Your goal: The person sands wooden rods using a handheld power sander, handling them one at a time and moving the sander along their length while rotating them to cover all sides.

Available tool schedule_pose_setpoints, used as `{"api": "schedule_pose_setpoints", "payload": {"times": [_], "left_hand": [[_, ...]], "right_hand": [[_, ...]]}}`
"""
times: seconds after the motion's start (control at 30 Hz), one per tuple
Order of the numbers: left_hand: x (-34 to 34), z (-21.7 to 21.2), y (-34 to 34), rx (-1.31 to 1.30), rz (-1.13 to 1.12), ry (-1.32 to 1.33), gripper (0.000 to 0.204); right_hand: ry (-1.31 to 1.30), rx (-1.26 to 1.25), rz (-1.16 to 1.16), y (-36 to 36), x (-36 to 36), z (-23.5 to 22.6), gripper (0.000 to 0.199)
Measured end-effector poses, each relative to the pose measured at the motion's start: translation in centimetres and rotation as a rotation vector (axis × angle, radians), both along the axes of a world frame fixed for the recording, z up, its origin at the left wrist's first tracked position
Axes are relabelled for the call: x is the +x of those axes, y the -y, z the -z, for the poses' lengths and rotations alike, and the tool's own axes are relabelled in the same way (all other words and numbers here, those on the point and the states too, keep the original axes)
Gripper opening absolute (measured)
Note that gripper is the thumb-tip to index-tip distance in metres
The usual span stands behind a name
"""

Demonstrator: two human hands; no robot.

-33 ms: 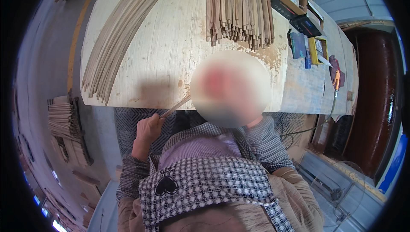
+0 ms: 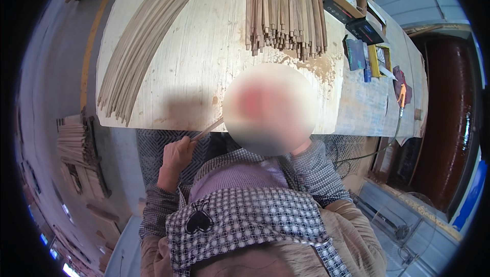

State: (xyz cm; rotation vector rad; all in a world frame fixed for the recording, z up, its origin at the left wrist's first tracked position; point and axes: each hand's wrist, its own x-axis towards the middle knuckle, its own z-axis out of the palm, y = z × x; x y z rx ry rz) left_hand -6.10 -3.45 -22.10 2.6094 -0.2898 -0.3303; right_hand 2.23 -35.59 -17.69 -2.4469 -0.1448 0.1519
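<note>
My left hand (image 2: 177,155) is closed around the end of a thin wooden stick (image 2: 208,128) at the front edge of the table. The stick slants up to the right and disappears under a round blurred patch. Of my right hand (image 2: 301,147) only the wrist side shows clearly. The blur covers its fingers and whatever they hold or touch, where reddish and skin-coloured smears appear. A fanned row of slim wooden sticks (image 2: 148,47) lies on the left of the table. Straight ahead lies a thick bundle of brown sticks (image 2: 286,14), their stepped ends toward me.
On the pale worktable (image 2: 214,1), the right side carries open cardboard boxes (image 2: 347,1), a blue pad (image 2: 356,54), a yellow frame-like piece (image 2: 375,61) and an orange air gun (image 2: 402,93) with a hose. More wooden pieces (image 2: 76,144) are stacked at the lower left. A wire-caged fan (image 2: 402,231) stands lower right.
My right wrist and the blurred patch have shifted slightly to the left and toward me. My left hand stays in place on the stick.
</note>
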Motion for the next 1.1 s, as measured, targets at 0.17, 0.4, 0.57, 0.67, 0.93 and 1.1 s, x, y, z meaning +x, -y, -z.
{"api": "schedule_pose_setpoints", "payload": {"times": [0.17,0.4,0.57,0.67,0.93,1.1], "left_hand": [[0.1,0.1,-0.5,0.014,0.008,-0.01,0.028],[0.1,0.4,-0.6,-0.002,0.002,-0.001,0.028],[0.5,-0.1,-0.1,-0.032,0.004,-0.045,0.027],[0.4,-0.2,-0.2,-0.032,0.0,-0.044,0.027],[0.4,-0.4,-0.2,-0.007,0.0,-0.005,0.03],[0.3,-0.2,0.1,-0.001,-0.02,-0.016,0.03]], "right_hand": [[-0.07,0.05,0.096,0.9,0.9,0.1,0.064],[-0.031,-0.047,0.084,2.0,1.8,0.1,0.064],[0.047,0.122,-0.029,-2.9,-0.5,-2.6,0.054],[0.022,0.098,-0.001,-2.7,-0.2,-3.1,0.053],[-0.142,-0.282,0.175,0.7,3.0,-4.0,0.064],[-0.106,-0.239,-0.076,-4.8,-0.5,-4.2,0.059]]}}
